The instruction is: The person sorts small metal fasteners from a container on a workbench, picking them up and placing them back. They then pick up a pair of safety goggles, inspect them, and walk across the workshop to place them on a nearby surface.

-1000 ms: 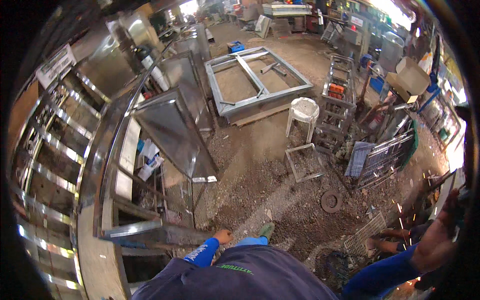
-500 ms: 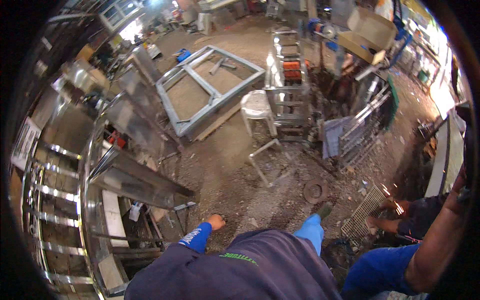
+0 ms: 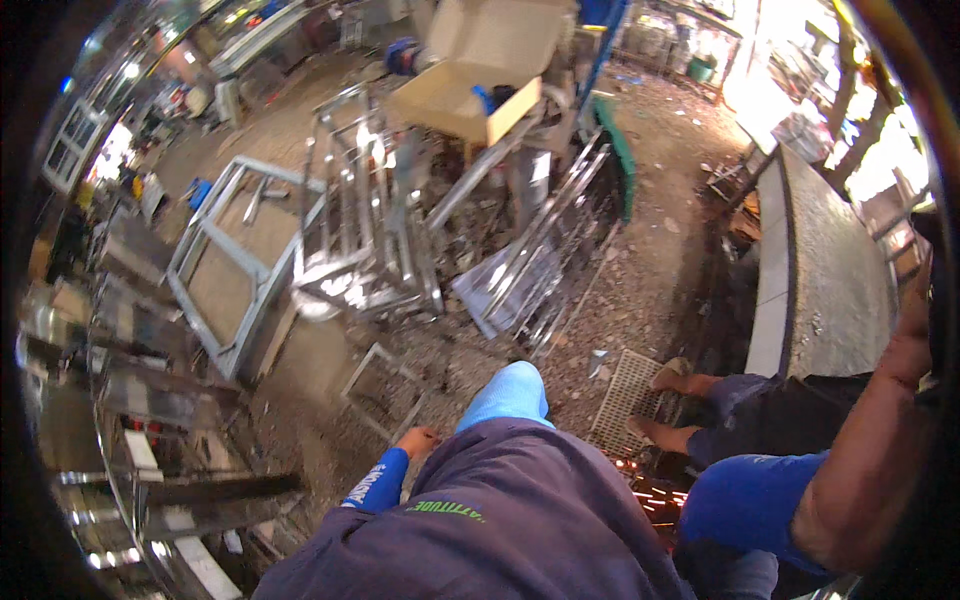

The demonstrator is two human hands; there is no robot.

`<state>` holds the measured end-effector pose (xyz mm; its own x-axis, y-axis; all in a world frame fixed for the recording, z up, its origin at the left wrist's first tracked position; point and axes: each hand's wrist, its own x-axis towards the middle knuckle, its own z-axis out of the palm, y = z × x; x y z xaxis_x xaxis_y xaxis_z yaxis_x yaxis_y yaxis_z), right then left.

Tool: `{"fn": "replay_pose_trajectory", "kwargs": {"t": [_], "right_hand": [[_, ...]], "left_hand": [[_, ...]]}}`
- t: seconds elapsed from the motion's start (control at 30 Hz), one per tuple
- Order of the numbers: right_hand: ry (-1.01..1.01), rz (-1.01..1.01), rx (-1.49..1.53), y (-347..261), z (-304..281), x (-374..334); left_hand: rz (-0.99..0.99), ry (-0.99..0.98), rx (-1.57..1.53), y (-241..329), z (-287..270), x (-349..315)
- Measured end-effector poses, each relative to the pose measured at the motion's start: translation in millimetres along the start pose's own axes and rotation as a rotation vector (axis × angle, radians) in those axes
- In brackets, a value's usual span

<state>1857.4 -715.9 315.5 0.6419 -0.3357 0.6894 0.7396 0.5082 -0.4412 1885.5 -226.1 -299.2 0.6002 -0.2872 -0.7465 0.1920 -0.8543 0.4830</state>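
My left hand (image 3: 418,440), below a blue sleeve (image 3: 376,484), hangs beside my dark shirt. Its fingers are curled and nothing shows in them. It is nearest to a small metal frame (image 3: 362,370) lying on the gritty floor. My light blue trouser leg (image 3: 505,395) is stretched out ahead. On the right, a bare forearm (image 3: 865,450) that looks like mine rises from a blue sleeve (image 3: 745,505). Its hand is lost in the dark rim, so its fingers cannot be made out.
Another person's feet (image 3: 655,430) are by a grid panel (image 3: 625,395), with orange sparks (image 3: 655,495) close by. Ahead stand shiny metal frames (image 3: 350,220), an open cardboard box (image 3: 450,95) and metal rods (image 3: 560,230). A large grey frame (image 3: 250,265) lies left; a long slab (image 3: 835,270) stands right.
My view has turned right and moved forward, so the floor frames and metalwork sit further left. My light blue leg now reaches ahead. The left hand stays low and curled; sparks are still flying.
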Motion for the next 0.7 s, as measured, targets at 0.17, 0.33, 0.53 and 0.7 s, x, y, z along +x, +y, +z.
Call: {"fn": "replay_pose_trajectory", "kwargs": {"t": [0.17, 0.33, 0.53, 0.7], "right_hand": [[0.048, 0.003, -0.046, -4.4, -110.6, 73.4], [0.612, -0.246, -0.529, 23.8, -231.1, 137.6], [1.023, -0.011, -0.589, 47.2, -407.4, 162.2], [1.254, 0.088, -0.659, 64.1, -543.7, 129.1]], "left_hand": [[0.322, -0.060, 0.561, 72.6, -29.0, 116.6], [-0.044, -0.014, 0.047, 146.7, -54.5, 231.9], [0.155, 0.149, 0.252, 319.8, -77.5, 330.4], [0.208, -0.090, -0.261, 455.4, -98.2, 408.4]]}}
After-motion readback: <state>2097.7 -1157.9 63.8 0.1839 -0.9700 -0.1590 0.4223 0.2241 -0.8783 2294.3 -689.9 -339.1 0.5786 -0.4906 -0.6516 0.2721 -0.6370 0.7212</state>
